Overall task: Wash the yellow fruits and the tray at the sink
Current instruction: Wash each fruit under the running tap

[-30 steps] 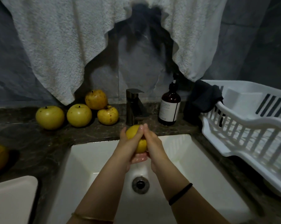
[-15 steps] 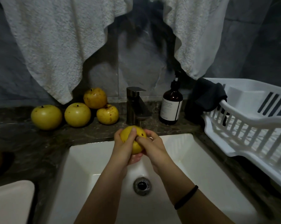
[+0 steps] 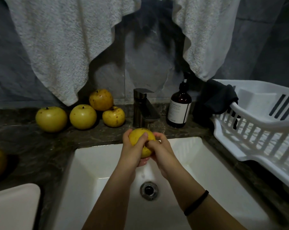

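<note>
Now four yellow fruits [image 3: 83, 117] are sitting on the counter [image 3: 40, 146], while we are holding another fruit [image 3: 137, 138] over the sink [image 3: 99, 163], our left hand [image 3: 132, 153] curling round it and our right hand [image 3: 163, 151] gripping its other side, left of the white rack [image 3: 256, 135]

You look at a grey, stone-like wall [image 3: 145, 67], and the light is dim. A white towel [image 3: 60, 47] hangs in front of it at the left, and more white towelling [image 3: 207, 39] at the right. Below runs a dark marbled tabletop [image 3: 32, 146]. On it stands a metal tap [image 3: 143, 108], with a brown pump bottle [image 3: 180, 110] near it at the right.
</note>
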`<action>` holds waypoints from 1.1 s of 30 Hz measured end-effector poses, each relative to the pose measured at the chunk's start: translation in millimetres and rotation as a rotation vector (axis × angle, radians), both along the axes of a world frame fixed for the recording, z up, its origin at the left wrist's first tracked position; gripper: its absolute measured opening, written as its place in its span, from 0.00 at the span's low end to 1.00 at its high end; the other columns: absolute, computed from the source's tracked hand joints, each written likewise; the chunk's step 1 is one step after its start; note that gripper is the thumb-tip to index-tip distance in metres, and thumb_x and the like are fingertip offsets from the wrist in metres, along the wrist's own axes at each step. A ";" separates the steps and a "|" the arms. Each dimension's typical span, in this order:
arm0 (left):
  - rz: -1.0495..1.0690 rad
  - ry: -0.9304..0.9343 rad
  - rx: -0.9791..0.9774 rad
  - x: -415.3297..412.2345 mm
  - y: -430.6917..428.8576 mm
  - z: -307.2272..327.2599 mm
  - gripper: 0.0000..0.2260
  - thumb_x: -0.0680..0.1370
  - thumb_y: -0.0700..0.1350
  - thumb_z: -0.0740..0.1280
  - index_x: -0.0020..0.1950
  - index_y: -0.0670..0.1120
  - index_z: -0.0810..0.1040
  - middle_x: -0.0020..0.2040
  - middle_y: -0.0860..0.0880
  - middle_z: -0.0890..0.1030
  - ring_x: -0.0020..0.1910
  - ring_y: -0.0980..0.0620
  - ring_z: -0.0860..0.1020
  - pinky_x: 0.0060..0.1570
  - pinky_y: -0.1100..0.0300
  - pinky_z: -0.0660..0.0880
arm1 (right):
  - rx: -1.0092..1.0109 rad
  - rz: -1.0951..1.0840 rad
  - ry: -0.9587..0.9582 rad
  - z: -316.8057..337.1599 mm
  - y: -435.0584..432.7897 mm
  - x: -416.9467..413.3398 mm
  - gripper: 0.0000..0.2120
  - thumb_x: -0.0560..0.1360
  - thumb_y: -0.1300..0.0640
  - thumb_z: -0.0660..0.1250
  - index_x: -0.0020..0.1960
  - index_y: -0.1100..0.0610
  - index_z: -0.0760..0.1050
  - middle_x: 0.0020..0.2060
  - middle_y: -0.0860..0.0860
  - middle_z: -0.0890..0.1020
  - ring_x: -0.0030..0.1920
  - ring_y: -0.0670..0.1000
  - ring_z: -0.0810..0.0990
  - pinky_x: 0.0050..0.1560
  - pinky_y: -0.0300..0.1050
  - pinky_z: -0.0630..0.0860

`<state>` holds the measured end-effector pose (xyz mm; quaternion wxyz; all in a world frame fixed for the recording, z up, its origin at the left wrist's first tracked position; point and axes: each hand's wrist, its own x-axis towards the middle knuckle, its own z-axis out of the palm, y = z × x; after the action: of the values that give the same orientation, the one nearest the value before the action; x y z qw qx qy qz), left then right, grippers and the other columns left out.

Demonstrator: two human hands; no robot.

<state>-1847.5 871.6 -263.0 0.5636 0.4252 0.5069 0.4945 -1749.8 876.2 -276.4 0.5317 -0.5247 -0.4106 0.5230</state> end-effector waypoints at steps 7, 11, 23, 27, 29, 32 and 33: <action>0.004 -0.027 -0.037 -2.7 3.4 -0.2 0.21 0.78 0.57 0.63 0.70 0.58 0.62 0.44 0.51 0.75 0.35 0.50 0.80 0.44 0.53 0.80 | 0.031 0.035 0.023 3.0 -3.4 1.9 0.18 0.75 0.67 0.60 0.63 0.56 0.69 0.50 0.54 0.78 0.50 0.52 0.78 0.52 0.48 0.77; 0.009 -0.169 -0.170 -7.8 11.2 -0.6 0.25 0.76 0.65 0.60 0.68 0.54 0.66 0.48 0.43 0.80 0.30 0.47 0.82 0.38 0.53 0.80 | -0.011 -0.015 0.167 6.4 -3.1 3.4 0.13 0.77 0.61 0.61 0.61 0.55 0.74 0.56 0.57 0.79 0.55 0.55 0.78 0.48 0.45 0.77; -0.169 -0.415 -0.397 -1.9 3.6 2.1 0.22 0.76 0.56 0.66 0.63 0.44 0.72 0.52 0.38 0.79 0.42 0.44 0.80 0.27 0.59 0.78 | -0.024 -0.037 -0.050 6.3 -1.7 -1.9 0.26 0.76 0.39 0.60 0.69 0.50 0.65 0.60 0.52 0.75 0.56 0.51 0.77 0.54 0.48 0.76; -0.204 -0.423 -0.385 -2.5 3.3 1.4 0.19 0.77 0.52 0.65 0.63 0.43 0.71 0.52 0.38 0.79 0.44 0.43 0.80 0.32 0.55 0.81 | -0.009 -0.068 -0.039 5.1 -1.2 -1.9 0.25 0.76 0.39 0.60 0.68 0.51 0.66 0.59 0.52 0.76 0.56 0.51 0.77 0.57 0.48 0.76; -0.201 -0.464 -0.372 -1.5 4.1 -0.1 0.19 0.77 0.50 0.65 0.65 0.43 0.71 0.55 0.37 0.79 0.48 0.41 0.81 0.39 0.50 0.80 | -0.009 -0.086 -0.037 4.7 -1.3 -2.8 0.26 0.76 0.39 0.61 0.68 0.52 0.65 0.59 0.53 0.75 0.57 0.52 0.78 0.57 0.48 0.77; -0.151 -0.521 -0.333 1.3 4.6 -2.0 0.21 0.77 0.51 0.67 0.67 0.45 0.70 0.59 0.37 0.78 0.51 0.39 0.81 0.41 0.48 0.81 | -0.004 -0.099 -0.044 2.6 -1.6 -3.7 0.31 0.74 0.38 0.63 0.71 0.52 0.63 0.62 0.53 0.74 0.58 0.52 0.77 0.59 0.49 0.76; -0.134 -0.519 -0.314 2.3 4.5 -2.4 0.22 0.76 0.51 0.68 0.67 0.46 0.69 0.59 0.38 0.78 0.51 0.38 0.81 0.41 0.47 0.81 | 0.015 -0.092 -0.065 2.9 -2.5 -3.9 0.30 0.74 0.40 0.64 0.71 0.52 0.62 0.61 0.51 0.73 0.57 0.51 0.76 0.56 0.47 0.76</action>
<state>-1845.2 876.1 -265.3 0.7644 0.2250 0.3870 0.4641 -1753.7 873.7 -273.5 0.5453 -0.5557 -0.4069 0.4778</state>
